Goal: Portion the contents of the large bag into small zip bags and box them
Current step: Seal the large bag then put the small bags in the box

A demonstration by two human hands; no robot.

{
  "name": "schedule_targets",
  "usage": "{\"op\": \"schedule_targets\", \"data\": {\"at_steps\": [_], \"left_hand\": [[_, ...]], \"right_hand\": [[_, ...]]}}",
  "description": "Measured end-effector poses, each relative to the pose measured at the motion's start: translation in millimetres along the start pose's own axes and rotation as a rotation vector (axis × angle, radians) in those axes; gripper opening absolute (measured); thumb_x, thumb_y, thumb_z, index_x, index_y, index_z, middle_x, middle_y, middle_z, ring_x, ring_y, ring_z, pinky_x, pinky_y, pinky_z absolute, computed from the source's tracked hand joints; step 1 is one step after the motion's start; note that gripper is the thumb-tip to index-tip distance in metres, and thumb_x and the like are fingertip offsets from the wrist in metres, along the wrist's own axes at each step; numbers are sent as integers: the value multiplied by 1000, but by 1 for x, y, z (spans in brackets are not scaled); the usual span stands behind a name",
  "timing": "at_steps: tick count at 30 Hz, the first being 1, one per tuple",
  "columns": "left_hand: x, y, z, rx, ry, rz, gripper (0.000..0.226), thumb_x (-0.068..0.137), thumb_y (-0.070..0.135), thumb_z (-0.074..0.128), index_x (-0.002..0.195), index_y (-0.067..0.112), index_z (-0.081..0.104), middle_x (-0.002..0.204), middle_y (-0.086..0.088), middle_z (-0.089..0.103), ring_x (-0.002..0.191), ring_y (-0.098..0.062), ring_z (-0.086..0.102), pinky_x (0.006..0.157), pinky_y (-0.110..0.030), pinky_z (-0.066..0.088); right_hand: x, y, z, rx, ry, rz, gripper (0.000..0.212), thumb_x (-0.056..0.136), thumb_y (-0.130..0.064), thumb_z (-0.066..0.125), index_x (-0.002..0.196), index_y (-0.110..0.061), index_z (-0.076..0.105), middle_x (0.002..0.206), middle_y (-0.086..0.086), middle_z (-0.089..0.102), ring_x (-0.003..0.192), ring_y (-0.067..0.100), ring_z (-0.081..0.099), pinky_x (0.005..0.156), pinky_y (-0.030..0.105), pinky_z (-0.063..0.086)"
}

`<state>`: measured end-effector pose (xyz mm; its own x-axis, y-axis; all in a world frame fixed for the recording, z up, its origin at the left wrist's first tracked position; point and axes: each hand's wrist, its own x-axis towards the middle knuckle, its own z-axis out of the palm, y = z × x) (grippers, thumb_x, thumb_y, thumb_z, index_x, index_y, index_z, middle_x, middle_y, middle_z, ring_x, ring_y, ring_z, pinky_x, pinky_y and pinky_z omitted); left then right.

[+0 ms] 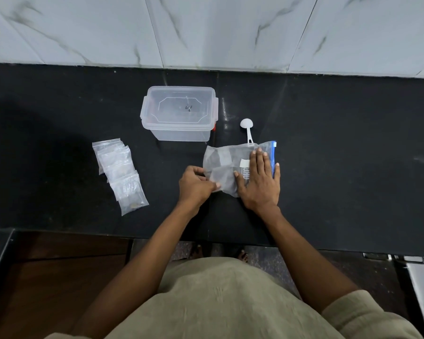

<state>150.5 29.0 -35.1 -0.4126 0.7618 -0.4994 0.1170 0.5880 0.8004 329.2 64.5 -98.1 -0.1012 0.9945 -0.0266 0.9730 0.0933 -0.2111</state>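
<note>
The large zip bag (224, 165), frosted with a blue zip strip along its right end, lies flat on the black counter (340, 155). My right hand (258, 179) presses flat on its right part, fingers straight. My left hand (195, 185) pinches the bag's lower left edge. A stack of several small clear zip bags (120, 173) lies fanned out to the left. The clear plastic box (178, 112) stands behind, with its lid on. A white scoop (247, 130) lies just beyond the large bag, its handle touching the bag's top edge.
A marble-tiled wall (206, 30) rises behind the counter. The counter's front edge runs just below my forearms. A wooden cabinet front (59, 277) is lower left, a metal fitting (411, 260) lower right.
</note>
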Motion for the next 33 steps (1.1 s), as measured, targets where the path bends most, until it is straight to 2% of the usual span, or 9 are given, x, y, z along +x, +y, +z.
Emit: {"op": "schedule_targets", "data": {"at_steps": [6, 13, 15, 19, 22, 24, 29, 31, 33], "left_hand": [[4, 12, -1, 131, 24, -24, 46, 70, 6, 84, 102, 19, 54, 109, 0, 60, 91, -12, 62, 66, -24, 53], [8, 7, -2, 13, -2, -138, 62, 67, 1, 88, 111, 17, 47, 111, -5, 60, 101, -22, 63, 86, -35, 57], [9, 5, -2, -69, -10, -137, 56, 68, -7, 84, 105, 16, 49, 101, -6, 63, 95, -20, 64, 81, -32, 58], [7, 9, -2, -169, 11, -85, 43, 71, -23, 71, 87, 14, 54, 77, -2, 56, 71, -13, 59, 54, -21, 55], [9, 12, -7, -218, 93, -34, 39, 73, -24, 62, 88, 12, 60, 72, 1, 52, 61, -8, 53, 51, -20, 53], [11, 11, -9, -181, 118, 87, 38, 72, -21, 61, 90, 13, 64, 77, 0, 56, 67, -9, 54, 60, -23, 55], [8, 3, 17, 202, 98, 668, 37, 83, -13, 49, 109, 6, 68, 110, -8, 67, 100, -17, 64, 90, -31, 54], [15, -6, 31, 468, 19, 716, 41, 97, 2, 46, 137, 7, 54, 143, -10, 54, 133, -23, 51, 112, -42, 42], [26, -16, 35, 698, -48, 651, 54, 106, 25, 38, 158, 11, 27, 167, -5, 23, 154, -19, 18, 126, -45, 14]], "right_hand": [[-1, 1, -1, -2, 11, 5, 84, 99, -69, 12, 162, -15, 2, 171, 2, 1, 157, 16, -4, 127, 50, 0], [-1, 0, -1, 2, 14, 2, 85, 98, -70, 12, 163, -15, 3, 171, 1, 2, 157, 16, -3, 127, 50, 0], [0, 0, -1, 2, 11, 0, 85, 98, -70, 12, 163, -15, 3, 171, 1, 2, 157, 16, -3, 127, 50, 0], [-1, 0, -1, 4, 12, 0, 84, 98, -69, 13, 163, -16, 3, 171, 1, 2, 157, 16, -3, 127, 50, -1], [0, 0, 0, -2, 7, -3, 84, 98, -69, 12, 163, -16, 2, 171, 1, 0, 157, 16, -5, 127, 50, -1], [0, 0, 0, -8, 4, -6, 85, 98, -70, 12, 162, -15, 2, 171, 1, 0, 157, 16, -5, 127, 50, -1], [-1, 0, -2, -22, -7, -18, 84, 99, -68, 14, 162, -14, 1, 171, 2, -2, 157, 17, -6, 126, 50, -3], [-1, 1, -4, -22, -18, -24, 84, 99, -68, 14, 162, -14, -1, 171, 2, -3, 157, 16, -7, 126, 50, -4], [-3, 3, -5, -32, -25, -35, 84, 100, -67, 15, 162, -14, -3, 171, 2, -4, 157, 15, -9, 126, 49, -5]]}}
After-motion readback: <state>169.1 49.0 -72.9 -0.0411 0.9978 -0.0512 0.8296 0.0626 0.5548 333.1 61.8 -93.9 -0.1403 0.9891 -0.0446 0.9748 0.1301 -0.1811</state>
